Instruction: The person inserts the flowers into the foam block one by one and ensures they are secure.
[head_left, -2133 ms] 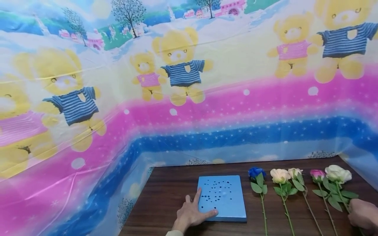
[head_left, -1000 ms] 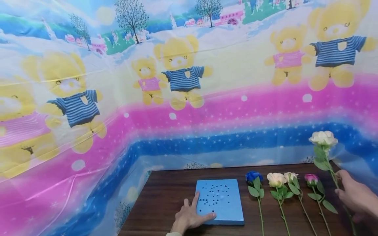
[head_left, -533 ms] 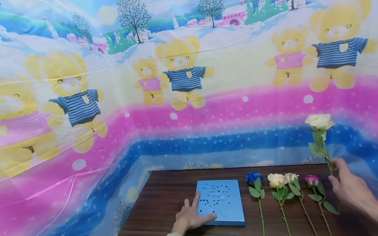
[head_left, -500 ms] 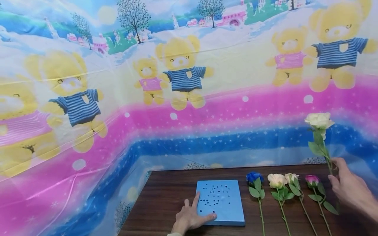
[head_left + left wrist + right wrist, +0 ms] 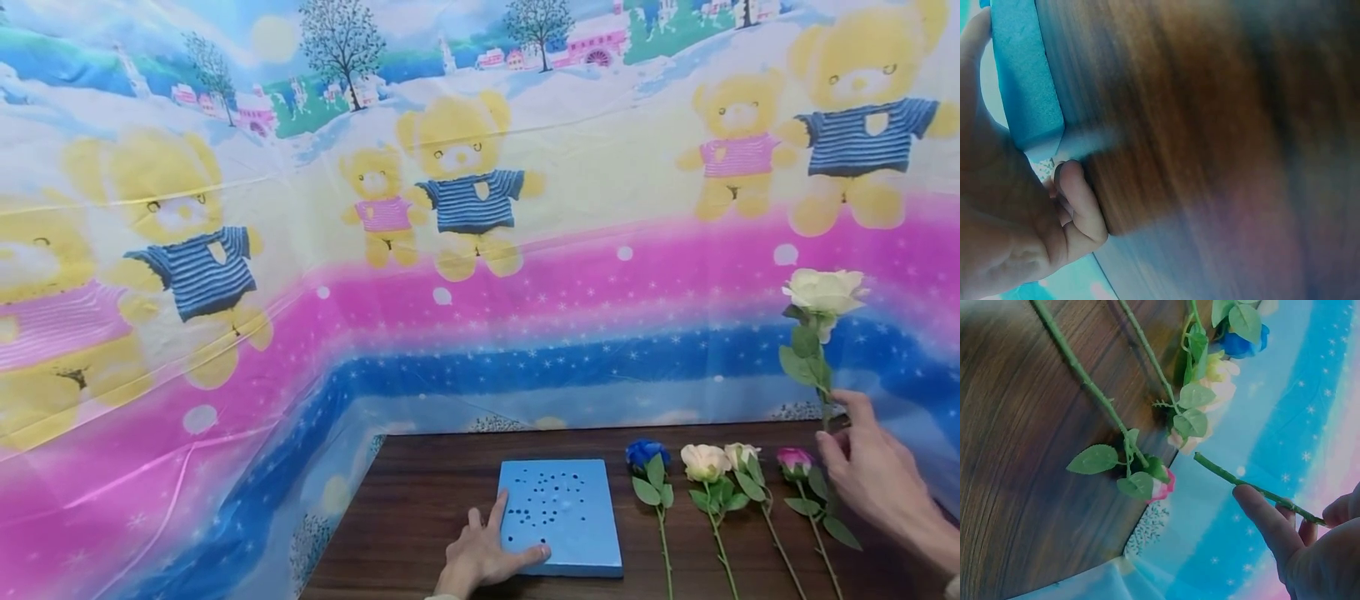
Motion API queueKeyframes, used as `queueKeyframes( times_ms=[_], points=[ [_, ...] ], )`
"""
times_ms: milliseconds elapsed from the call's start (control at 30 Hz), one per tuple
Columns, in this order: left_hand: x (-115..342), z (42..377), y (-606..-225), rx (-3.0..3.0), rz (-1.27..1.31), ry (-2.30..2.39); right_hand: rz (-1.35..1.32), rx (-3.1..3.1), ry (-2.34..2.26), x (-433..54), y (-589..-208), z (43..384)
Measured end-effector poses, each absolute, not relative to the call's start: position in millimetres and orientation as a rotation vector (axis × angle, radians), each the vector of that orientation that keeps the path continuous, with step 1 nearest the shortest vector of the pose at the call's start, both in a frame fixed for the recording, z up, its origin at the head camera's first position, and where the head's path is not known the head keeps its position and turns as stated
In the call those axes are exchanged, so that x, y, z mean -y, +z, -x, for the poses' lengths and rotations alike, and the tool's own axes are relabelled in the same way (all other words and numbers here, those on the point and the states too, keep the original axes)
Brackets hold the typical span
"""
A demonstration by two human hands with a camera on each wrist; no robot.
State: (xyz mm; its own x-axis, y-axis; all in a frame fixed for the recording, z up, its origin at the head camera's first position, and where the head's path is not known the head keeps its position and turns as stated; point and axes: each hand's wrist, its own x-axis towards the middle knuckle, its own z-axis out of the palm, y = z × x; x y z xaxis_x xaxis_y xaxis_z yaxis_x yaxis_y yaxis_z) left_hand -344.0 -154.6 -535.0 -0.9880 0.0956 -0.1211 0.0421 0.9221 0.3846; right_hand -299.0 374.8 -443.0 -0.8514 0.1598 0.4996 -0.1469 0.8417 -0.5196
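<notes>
My left hand [image 5: 482, 550] rests on the left side and front corner of a light-blue foam block [image 5: 577, 533] pitted with small holes. Its thumb lies over the top and the index finger stretches along the left edge; in the left wrist view the block's side [image 5: 1027, 81] shows beside the hand. My right hand [image 5: 877, 467] pinches the stem of a white artificial rose [image 5: 825, 292], held upright above the table with its bloom on top. The right wrist view shows the bare stem end [image 5: 1213, 465] sticking out past the fingers; the bloom is out of that view.
Right of the block, on the dark wooden table [image 5: 420, 475], lie a blue rose [image 5: 647, 455], a peach rose [image 5: 705, 462], a cream rose [image 5: 742, 457] and a pink rose [image 5: 795, 461], stems toward me. Behind hangs a bear-print cloth [image 5: 570, 333].
My right hand has lifted the white rose from the table at the far right, raised it upright and moved a little left. My left hand has stayed on the foam block.
</notes>
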Motion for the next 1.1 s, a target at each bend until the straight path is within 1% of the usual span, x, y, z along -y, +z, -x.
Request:
queueKeyframes(
  times_ms=[333,600,933,1100],
  points=[
    [154.1,342.2,-536.0,-2.914,-0.102,0.639,-0.072,2.467,0.783,-359.6,-443.7,299.0],
    [155.6,342.9,-534.6,-2.92,-0.092,0.649,-0.148,2.398,0.776,-340.5,-443.2,311.1],
    [156.9,343.4,-536.4,-2.916,-0.081,0.648,-0.392,2.243,0.765,-292.6,-445.0,331.3],
    [157.0,343.4,-535.8,-2.918,-0.074,0.635,-0.473,2.178,0.747,-268.7,-446.5,341.2]
  ],
)
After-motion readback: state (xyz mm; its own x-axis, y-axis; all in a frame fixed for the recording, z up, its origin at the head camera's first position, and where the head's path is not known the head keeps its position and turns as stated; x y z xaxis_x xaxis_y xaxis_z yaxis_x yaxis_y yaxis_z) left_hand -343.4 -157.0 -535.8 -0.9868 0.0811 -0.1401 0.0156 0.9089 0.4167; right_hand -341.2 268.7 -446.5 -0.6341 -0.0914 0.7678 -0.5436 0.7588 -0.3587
